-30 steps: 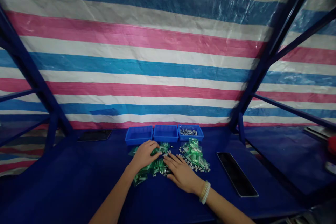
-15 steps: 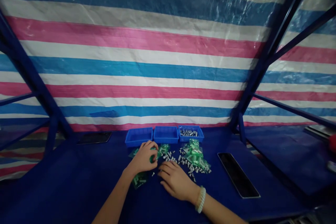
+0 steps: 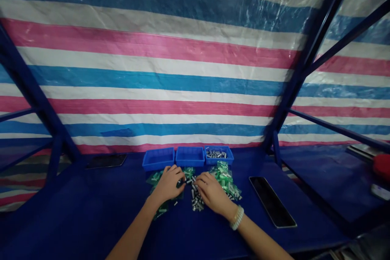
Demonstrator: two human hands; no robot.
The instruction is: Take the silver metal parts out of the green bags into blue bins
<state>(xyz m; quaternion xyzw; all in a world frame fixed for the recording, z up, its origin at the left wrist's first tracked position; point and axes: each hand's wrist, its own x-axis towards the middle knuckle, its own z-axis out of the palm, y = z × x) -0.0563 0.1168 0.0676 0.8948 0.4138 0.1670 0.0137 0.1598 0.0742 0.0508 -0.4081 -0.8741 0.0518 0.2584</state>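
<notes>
My left hand (image 3: 169, 183) is curled, thumb and fingertips close together at the left side of the loose small metal pieces (image 3: 197, 202). What it pinches, if anything, is too small to make out. Green plastic packets (image 3: 161, 210) lie beneath and around that hand. My right hand (image 3: 212, 195), with a pale bracelet at the wrist, rests over the metal pieces. Its fingers are extended and bent downward, slightly apart, fingertips touching the heap. More green packets (image 3: 224, 178) are piled just beyond my right hand, partly covered by it.
Three blue bins stand in a row behind the pieces: the left bin (image 3: 159, 166), the middle bin (image 3: 190, 163) and the right bin (image 3: 219, 161), which holds metal pieces. A dark phone (image 3: 272, 202) lies at right; another dark flat device (image 3: 106, 161) lies at back left. Blue posts (image 3: 289, 85) flank the table.
My right hand has moved away from me and slightly right. Metal pieces now lie gathered in a heap to its left, nearer the table's middle. My left hand stays nearly in place, still curled.
</notes>
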